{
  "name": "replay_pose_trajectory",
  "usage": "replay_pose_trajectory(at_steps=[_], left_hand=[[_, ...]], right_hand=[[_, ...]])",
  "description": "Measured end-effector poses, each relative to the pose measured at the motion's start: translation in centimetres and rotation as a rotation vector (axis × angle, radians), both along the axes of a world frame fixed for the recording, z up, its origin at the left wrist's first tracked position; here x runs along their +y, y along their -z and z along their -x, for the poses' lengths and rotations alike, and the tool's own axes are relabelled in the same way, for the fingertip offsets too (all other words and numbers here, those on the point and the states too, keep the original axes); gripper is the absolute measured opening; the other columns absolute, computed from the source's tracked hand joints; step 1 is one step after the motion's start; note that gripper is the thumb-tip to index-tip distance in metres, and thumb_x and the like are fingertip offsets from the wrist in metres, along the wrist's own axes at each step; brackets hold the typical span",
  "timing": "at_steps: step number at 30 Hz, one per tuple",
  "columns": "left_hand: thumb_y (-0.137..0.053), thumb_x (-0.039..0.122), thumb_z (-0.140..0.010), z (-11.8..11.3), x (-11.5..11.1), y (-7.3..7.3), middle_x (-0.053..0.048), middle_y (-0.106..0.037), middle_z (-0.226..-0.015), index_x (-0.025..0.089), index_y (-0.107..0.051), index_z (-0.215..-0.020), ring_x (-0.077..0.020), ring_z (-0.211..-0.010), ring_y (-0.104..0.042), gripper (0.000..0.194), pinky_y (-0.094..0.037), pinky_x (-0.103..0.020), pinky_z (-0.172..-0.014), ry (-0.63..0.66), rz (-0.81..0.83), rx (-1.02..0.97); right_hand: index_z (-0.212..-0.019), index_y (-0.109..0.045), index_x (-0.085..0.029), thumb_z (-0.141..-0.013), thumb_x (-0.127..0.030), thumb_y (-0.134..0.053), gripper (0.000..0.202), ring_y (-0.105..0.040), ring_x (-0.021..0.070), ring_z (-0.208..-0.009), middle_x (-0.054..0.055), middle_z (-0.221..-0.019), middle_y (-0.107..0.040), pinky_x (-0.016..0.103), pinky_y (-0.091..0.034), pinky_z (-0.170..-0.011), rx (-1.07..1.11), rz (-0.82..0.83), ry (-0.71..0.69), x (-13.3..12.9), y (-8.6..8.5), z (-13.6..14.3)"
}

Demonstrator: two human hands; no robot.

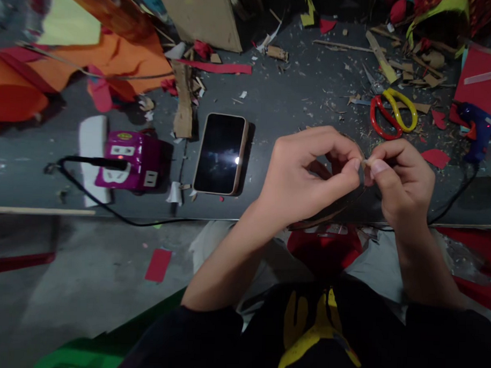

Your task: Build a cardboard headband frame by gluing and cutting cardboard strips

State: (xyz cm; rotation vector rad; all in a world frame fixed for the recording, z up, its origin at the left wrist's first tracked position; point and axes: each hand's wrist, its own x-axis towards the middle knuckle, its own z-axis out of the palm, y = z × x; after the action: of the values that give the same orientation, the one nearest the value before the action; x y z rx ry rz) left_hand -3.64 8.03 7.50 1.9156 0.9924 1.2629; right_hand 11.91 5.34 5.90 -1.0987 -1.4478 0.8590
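In front of me over the table's near edge, my left hand point(300, 172) and my right hand point(404, 181) meet with thumbs and forefingers pinched. Between their fingertips is a small pale tan scrap point(365, 163), mostly hidden, and I cannot tell its material. A thin brown curved strip point(333, 213) shows beneath the left hand near the table edge. Just beyond the right hand lie scissors with red and yellow handles point(401, 124). To the left of my left hand a phone point(220, 153) rests with its dark screen up, reflecting a light.
A purple power socket block point(147, 159) with a black plug and cable stands at left. A blue glue gun point(481, 128) lies at right, its cord running toward the edge. Cardboard scraps point(183, 109), orange paper point(143, 59) and red paper point(480, 79) cover parts of the table.
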Motion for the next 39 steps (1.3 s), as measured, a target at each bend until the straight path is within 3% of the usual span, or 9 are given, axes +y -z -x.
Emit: replay_pose_trajectory(at_steps=[10,24,31,39], left_hand=[[-0.065,0.024,-0.084,0.07,-0.06,-0.14,0.0,-0.068,-0.068,0.017,-0.064,-0.069,-0.0091,-0.062,-0.063,0.016,-0.043,-0.018,-0.046,0.028,0.074,-0.02],[-0.064,0.02,-0.083,0.08,0.03,-0.06,0.0,-0.069,-0.068,0.017,-0.065,-0.071,-0.0087,-0.061,-0.063,0.013,-0.044,-0.018,-0.047,0.015,0.082,-0.029],[-0.059,0.027,-0.091,0.06,-0.32,-0.06,-0.001,-0.07,-0.074,0.017,-0.069,-0.08,-0.009,-0.065,-0.065,0.017,-0.047,-0.017,-0.049,-0.051,0.129,-0.009],[-0.068,0.031,-0.087,0.05,-0.18,0.04,-0.002,-0.074,-0.086,0.018,-0.073,-0.093,-0.0106,-0.074,-0.068,0.015,-0.048,-0.017,-0.049,0.021,0.134,0.001]], right_hand=[[-0.081,-0.06,-0.022,-0.091,-0.023,-0.058,0.01,-0.048,0.0082,-0.059,-0.003,-0.07,-0.053,0.024,-0.04,-0.052,0.041,0.016,-0.012,0.1,-0.07,-0.01],[-0.082,-0.061,-0.023,-0.093,-0.028,-0.058,0.013,-0.049,0.0081,-0.059,-0.003,-0.07,-0.054,0.024,-0.041,-0.053,0.02,-0.01,0.002,0.16,0.23,0.0],[-0.083,-0.061,-0.022,-0.095,-0.031,-0.057,0.016,-0.051,0.0076,-0.06,-0.003,-0.071,-0.056,0.023,-0.044,-0.054,-0.041,-0.066,0.013,0.31,0.36,0.05],[-0.084,-0.061,-0.022,-0.095,-0.029,-0.057,0.013,-0.053,0.0078,-0.062,-0.003,-0.074,-0.059,0.023,-0.045,-0.055,-0.04,-0.093,0.019,0.35,0.32,0.09]])
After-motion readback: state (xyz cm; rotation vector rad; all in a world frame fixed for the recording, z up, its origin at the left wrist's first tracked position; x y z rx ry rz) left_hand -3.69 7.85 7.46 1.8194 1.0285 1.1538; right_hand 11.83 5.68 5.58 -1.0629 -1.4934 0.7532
